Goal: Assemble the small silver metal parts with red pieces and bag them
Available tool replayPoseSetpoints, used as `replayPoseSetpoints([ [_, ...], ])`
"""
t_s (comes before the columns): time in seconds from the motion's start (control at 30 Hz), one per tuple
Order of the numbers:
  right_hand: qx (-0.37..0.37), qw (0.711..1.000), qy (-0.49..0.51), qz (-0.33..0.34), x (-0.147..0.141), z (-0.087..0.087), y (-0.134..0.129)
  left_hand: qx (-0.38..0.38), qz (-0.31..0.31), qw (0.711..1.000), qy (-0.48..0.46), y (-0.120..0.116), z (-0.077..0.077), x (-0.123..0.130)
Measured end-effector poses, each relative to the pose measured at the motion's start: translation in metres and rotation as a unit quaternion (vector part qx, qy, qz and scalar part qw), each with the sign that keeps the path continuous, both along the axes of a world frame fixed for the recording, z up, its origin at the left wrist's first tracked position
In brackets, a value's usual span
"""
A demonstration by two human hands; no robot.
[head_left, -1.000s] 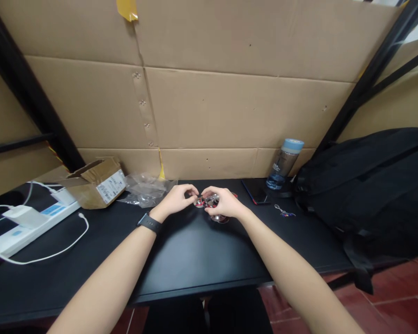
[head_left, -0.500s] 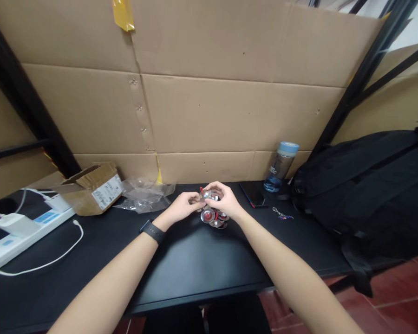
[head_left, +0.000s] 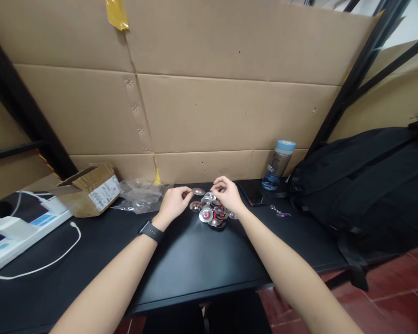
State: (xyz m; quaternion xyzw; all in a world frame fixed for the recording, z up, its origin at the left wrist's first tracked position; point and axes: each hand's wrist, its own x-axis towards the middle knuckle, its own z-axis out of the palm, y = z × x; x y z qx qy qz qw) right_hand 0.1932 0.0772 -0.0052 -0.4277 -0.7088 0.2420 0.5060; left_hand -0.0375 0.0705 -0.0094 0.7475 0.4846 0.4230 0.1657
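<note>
Small silver metal cymbals with red cords lie in a loose pile (head_left: pixel 206 215) on the black table. Several of them overlap, with red showing at their middles. My left hand (head_left: pixel 174 204), wearing a black watch on the wrist, is to the left of the pile, thumb and fingers closed at the edge of one cymbal (head_left: pixel 198 191). At the pile's upper right is my right hand (head_left: pixel 228 195), fingers curled and drawn together above the discs. Whatever its fingertips hold is too small to make out. Part of the pile is hidden behind this hand.
Left stand a power strip (head_left: pixel 24 234) with white chargers, an open cardboard box (head_left: pixel 85 197) and clear plastic bags (head_left: pixel 139 195). Right are a phone (head_left: pixel 251 194), a water bottle (head_left: pixel 277 167), a small charm (head_left: pixel 281 213) and a black backpack (head_left: pixel 365 181). A cardboard wall (head_left: pixel 202 116) rises behind.
My hands have moved apart from where they met over the pile. My left hand shifted left, uncovering more cymbals, and one now shows at its fingertips.
</note>
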Motion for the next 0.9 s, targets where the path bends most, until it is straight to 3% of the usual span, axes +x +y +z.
replayPoseSetpoints([
  [0.1, 0.010, 0.998, -0.054, -0.032, 0.016, -0.002, 0.012, 0.000, 0.015, 0.999, 0.037, 0.005, -0.003, -0.007],
  [0.23, 0.010, 0.995, -0.085, -0.045, 0.024, 0.000, 0.013, -0.045, -0.022, 0.998, -0.042, 0.011, -0.011, -0.006],
  [0.37, -0.021, 0.995, -0.074, 0.062, 0.014, 0.003, 0.000, -0.097, -0.096, 0.978, -0.159, 0.009, -0.014, 0.004],
  [0.47, -0.043, 0.986, -0.054, 0.152, 0.001, 0.001, -0.008, -0.129, -0.156, 0.962, -0.183, 0.002, -0.012, 0.012],
  [0.67, -0.064, 0.979, -0.008, 0.194, -0.003, 0.002, -0.009, -0.143, -0.226, 0.951, -0.157, -0.007, -0.006, 0.016],
  [0.77, -0.064, 0.980, -0.017, 0.185, 0.002, 0.004, -0.007, -0.115, -0.204, 0.967, -0.095, -0.009, -0.002, 0.014],
  [0.9, -0.046, 0.984, -0.075, 0.157, 0.004, 0.001, -0.003, -0.008, -0.073, 0.993, 0.095, -0.010, 0.000, 0.011],
])
